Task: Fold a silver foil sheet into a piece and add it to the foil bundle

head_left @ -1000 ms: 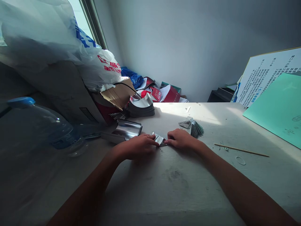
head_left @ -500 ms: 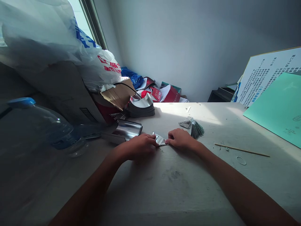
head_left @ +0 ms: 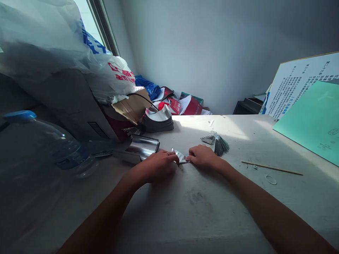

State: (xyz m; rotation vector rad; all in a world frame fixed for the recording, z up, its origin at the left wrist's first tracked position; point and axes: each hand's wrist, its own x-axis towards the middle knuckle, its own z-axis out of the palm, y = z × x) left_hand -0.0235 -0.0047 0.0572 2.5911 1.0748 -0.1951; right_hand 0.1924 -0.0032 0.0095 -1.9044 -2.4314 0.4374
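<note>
A small folded piece of silver foil paper (head_left: 181,157) lies on the white tabletop between my hands. My left hand (head_left: 163,163) has its fingers closed on the foil's left end; its thumb is mostly hidden. At the right end, my right hand (head_left: 200,155) pinches the foil between thumb and curled fingers. Just left of my left hand is a tray-like silver-lined box (head_left: 145,145). Beyond my right hand, a fan-shaped bundle of folded silver pieces (head_left: 220,144) rests on the table.
A thin wooden stick (head_left: 272,168) and a white rubber band (head_left: 271,180) lie to the right. A clear plastic bottle (head_left: 63,151) lies at the left, beside plastic bags (head_left: 111,76). A green folder (head_left: 309,120) stands at the right edge.
My left hand's fingers have shifted slightly on the foil, covering a bit more of its left end. My right hand keeps its pinch. The view has moved slightly.
</note>
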